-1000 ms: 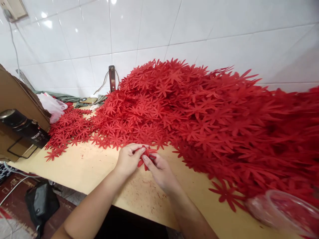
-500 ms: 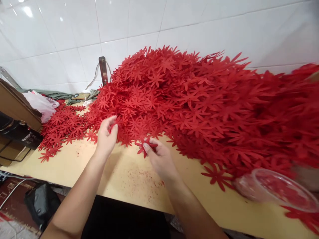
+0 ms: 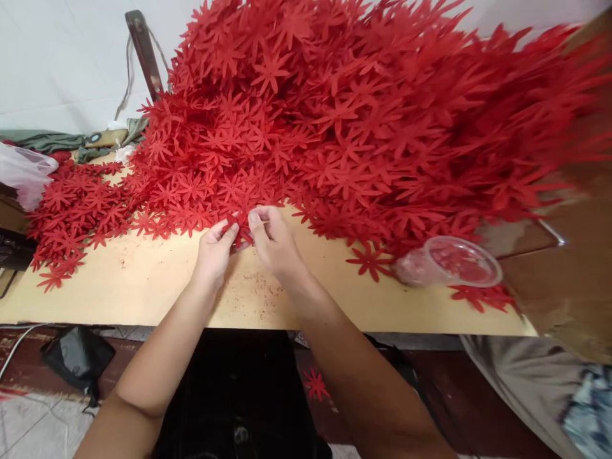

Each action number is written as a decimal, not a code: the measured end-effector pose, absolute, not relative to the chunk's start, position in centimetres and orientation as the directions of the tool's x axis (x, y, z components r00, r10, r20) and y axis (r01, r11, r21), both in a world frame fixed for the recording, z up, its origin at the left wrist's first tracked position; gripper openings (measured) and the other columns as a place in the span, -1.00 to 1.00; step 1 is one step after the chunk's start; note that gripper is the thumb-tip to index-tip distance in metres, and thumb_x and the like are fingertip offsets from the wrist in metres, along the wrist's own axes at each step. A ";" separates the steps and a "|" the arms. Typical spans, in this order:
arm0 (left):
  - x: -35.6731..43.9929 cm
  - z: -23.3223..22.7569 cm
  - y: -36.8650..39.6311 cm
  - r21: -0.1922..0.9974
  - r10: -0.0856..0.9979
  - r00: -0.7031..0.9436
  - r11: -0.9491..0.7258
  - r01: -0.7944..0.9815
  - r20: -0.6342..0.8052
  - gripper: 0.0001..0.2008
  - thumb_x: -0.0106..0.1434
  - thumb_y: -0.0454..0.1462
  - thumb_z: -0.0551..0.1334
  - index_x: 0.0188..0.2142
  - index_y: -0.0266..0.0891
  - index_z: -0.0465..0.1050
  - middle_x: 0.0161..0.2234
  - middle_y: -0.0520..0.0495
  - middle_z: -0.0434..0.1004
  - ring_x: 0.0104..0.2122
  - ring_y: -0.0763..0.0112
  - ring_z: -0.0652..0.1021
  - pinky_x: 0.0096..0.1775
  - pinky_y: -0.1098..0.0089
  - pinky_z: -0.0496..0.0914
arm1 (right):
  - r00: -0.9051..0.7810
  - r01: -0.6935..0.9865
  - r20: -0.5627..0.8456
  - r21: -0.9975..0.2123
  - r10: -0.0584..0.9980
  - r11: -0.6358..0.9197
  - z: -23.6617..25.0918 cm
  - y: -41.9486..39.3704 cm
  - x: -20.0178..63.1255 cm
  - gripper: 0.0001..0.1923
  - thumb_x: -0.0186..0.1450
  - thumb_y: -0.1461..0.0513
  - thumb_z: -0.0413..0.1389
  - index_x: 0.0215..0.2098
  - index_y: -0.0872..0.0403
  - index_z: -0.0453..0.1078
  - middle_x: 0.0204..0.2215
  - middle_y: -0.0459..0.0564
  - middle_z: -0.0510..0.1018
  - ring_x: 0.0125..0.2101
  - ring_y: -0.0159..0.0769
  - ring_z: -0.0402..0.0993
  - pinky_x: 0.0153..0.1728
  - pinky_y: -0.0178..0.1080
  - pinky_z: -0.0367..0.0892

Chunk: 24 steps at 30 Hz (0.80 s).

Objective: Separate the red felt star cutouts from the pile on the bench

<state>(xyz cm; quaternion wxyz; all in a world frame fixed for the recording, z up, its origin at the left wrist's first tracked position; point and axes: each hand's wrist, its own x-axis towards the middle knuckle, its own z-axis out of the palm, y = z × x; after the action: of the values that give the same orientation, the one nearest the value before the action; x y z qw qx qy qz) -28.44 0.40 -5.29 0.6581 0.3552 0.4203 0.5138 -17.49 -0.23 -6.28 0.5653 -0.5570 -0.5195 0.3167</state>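
My left hand (image 3: pixel 215 252) pinches a red flower-shaped cutout (image 3: pixel 243 231) with long narrow petals, held just above the table. Beside it, my right hand (image 3: pixel 277 245) is closed, thumb against fingers, at the cutout's right edge. A thin, light-coloured stick-like thing (image 3: pixel 265 222) shows between the right fingers; its kind is too small to tell. Right behind both hands rises a big heap of the same red cutouts (image 3: pixel 335 115), loose and in stacked layers.
Red crumbs (image 3: pixel 261 293) are scattered on the pale tabletop (image 3: pixel 157 280). To the right, a clear plastic tub (image 3: pixel 463 261) lies near a single cutout (image 3: pixel 370 260). At left are a white plastic bag (image 3: pixel 29 172) and green cloth (image 3: pixel 43 140). One cutout (image 3: pixel 316 384) lies below the table edge.
My hands have come together; the left, formerly empty-looking, now grips a cutout. My right hand held a cutout before. The view has tilted down and turned right.
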 end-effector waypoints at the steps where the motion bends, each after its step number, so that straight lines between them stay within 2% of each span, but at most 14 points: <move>1: -28.6 -5.3 0.4 0.895 0.977 0.091 0.212 -0.393 -0.192 -0.69 -0.06 -0.18 0.42 -0.32 -0.25 0.48 -0.45 0.07 0.56 -0.49 0.58 0.49 -0.36 0.49 0.41 | 0.288 0.257 0.261 -0.948 0.921 0.188 -6.4 -0.3 -17.2 -0.72 0.22 0.02 0.06 -0.28 0.07 0.29 -0.31 0.01 0.41 -0.41 -0.40 0.34 -0.35 -0.26 0.33; 3: -28.8 -5.3 0.5 0.899 0.980 0.064 0.197 -0.391 -0.187 -0.69 -0.09 -0.16 0.44 -0.40 -0.26 0.44 -0.49 0.08 0.55 -0.53 0.58 0.48 -0.42 0.50 0.39 | 0.285 0.311 0.308 -0.925 0.908 0.217 -6.3 -0.4 -16.8 -0.67 0.15 0.08 0.15 -0.17 0.06 0.32 -0.22 0.05 0.38 -0.39 -0.38 0.35 -0.34 -0.23 0.37; 5: -29.0 -5.2 0.6 0.914 0.982 0.072 0.191 -0.358 -0.177 -0.68 -0.09 -0.15 0.44 -0.50 -0.26 0.35 -0.61 0.13 0.46 -0.63 0.62 0.41 -0.50 0.53 0.33 | 0.179 0.353 0.350 -0.895 0.919 0.273 -5.8 -0.6 -16.6 -0.63 0.12 0.12 0.19 -0.12 0.04 0.35 -0.20 0.04 0.38 -0.35 -0.35 0.37 -0.31 -0.20 0.39; 8: -29.2 -5.2 0.7 0.932 0.983 0.071 0.185 -0.313 -0.171 -0.64 -0.03 -0.15 0.42 -0.58 -0.24 0.25 -0.69 0.16 0.34 -0.70 0.65 0.33 -0.57 0.55 0.24 | -0.001 0.402 0.370 -0.850 0.929 0.339 -5.0 -0.8 -16.8 -0.66 0.11 0.23 0.20 -0.12 0.03 0.40 -0.23 0.02 0.41 -0.30 -0.32 0.40 -0.25 -0.18 0.40; 10: -29.3 -5.3 0.7 0.938 0.983 0.065 0.185 -0.292 -0.174 -0.64 0.04 -0.11 0.37 -0.58 -0.24 0.25 -0.70 0.15 0.33 -0.70 0.65 0.32 -0.57 0.54 0.22 | -0.037 0.422 0.377 -0.834 0.926 0.356 -4.8 -0.8 -17.1 -0.73 0.12 0.28 0.17 -0.17 0.05 0.43 -0.27 -0.01 0.45 -0.32 -0.33 0.41 -0.24 -0.18 0.39; 13: -29.4 -5.8 0.5 0.942 0.977 0.118 0.205 -0.266 -0.179 -0.61 0.17 0.02 0.24 -0.53 -0.24 0.33 -0.69 0.10 0.34 -0.67 0.60 0.34 -0.55 0.50 0.22 | 0.042 0.439 0.421 -0.822 0.906 0.362 -4.8 -0.6 -17.3 -0.90 0.18 0.28 0.11 -0.33 0.07 0.45 -0.38 -0.04 0.49 -0.37 -0.35 0.40 -0.26 -0.20 0.36; 15: -29.4 -6.1 0.4 0.938 0.971 0.170 0.211 -0.275 -0.168 -0.61 0.18 0.05 0.20 -0.48 -0.24 0.36 -0.65 0.07 0.39 -0.62 0.57 0.38 -0.51 0.49 0.24 | 0.128 0.434 0.426 -0.836 0.895 0.336 -5.0 -0.3 -17.2 -0.91 0.20 0.28 0.08 -0.41 0.07 0.44 -0.43 -0.05 0.50 -0.41 -0.36 0.39 -0.31 -0.22 0.33; 20: -28.9 -6.4 0.2 0.933 0.979 0.173 0.162 -0.321 -0.111 -0.80 0.09 -0.20 0.34 -0.43 -0.25 0.36 -0.54 0.07 0.48 -0.54 0.60 0.41 -0.44 0.52 0.25 | 0.291 0.256 0.325 -0.933 0.900 0.254 -5.6 0.5 -17.1 -0.94 0.20 0.28 0.06 -0.44 0.06 0.35 -0.55 -0.13 0.43 -0.52 -0.43 0.32 -0.42 -0.27 0.27; 24: -28.7 -6.2 0.3 0.932 0.983 0.143 0.158 -0.327 -0.116 -0.91 0.16 -0.29 0.26 -0.41 -0.27 0.38 -0.55 0.06 0.49 -0.53 0.59 0.44 -0.43 0.52 0.26 | 0.328 0.240 0.346 -0.930 0.879 0.277 -5.7 1.0 -17.4 -0.91 0.23 0.30 0.03 -0.45 0.04 0.28 -0.60 -0.17 0.35 -0.57 -0.47 0.26 -0.48 -0.30 0.23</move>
<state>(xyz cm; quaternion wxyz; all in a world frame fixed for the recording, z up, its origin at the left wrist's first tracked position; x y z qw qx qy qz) -28.73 0.30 -6.22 0.6413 0.4005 0.4093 0.5107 -17.38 0.96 -5.73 0.6094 -0.5411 -0.5169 0.2620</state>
